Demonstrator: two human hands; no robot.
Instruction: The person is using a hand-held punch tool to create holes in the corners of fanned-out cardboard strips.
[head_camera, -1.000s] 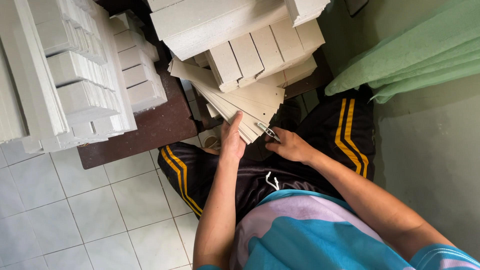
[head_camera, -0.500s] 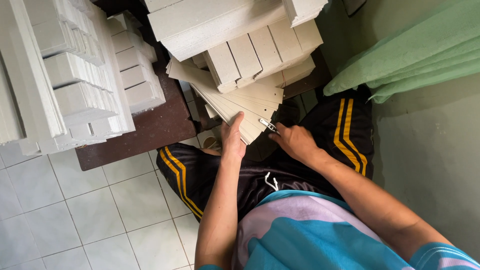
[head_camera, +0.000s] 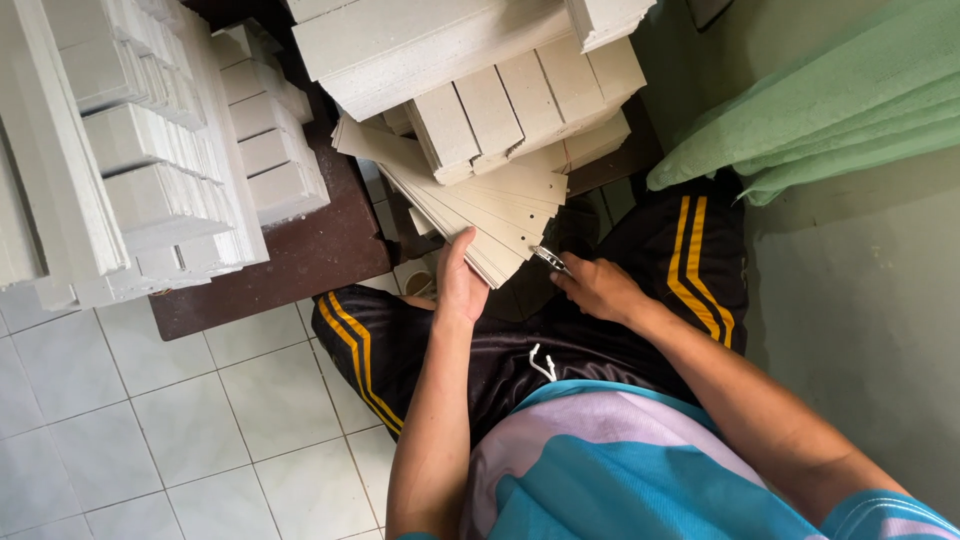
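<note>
While the person sits over the tiled floor (head_camera: 150, 430), the scene reads from left to right as follows.

Far left: tall stacks of white folded boxes (head_camera: 130, 170) stand on a dark brown table (head_camera: 300, 260), reaching up out of the top of the view.

Left hand: the left hand (head_camera: 458, 285) rises from the lap, palm against the lower corner of a fanned sheaf of flat grey card sheets (head_camera: 480, 205); the thumb lies along one edge and the fingers curl behind, so the hand is closed on the sheaf and steadies it.

Card sheets: they spread out like a fan just above the knees, their upper ends tucked under a pile of grey box bundles (head_camera: 500, 110).

Right hand: the right hand (head_camera: 600, 288) sits just beside the sheaf's lower edge, fingers pressed together around a small metal tool (head_camera: 550, 260) whose tip touches the edge of the sheets; its exact kind is too small to tell.

Lap: black shorts with yellow stripes (head_camera: 690, 250) and a blue shirt (head_camera: 600, 480) fill the lower middle.

Far right: green cloth (head_camera: 820, 110) hangs over a grey-green wall (head_camera: 870, 330).
</note>
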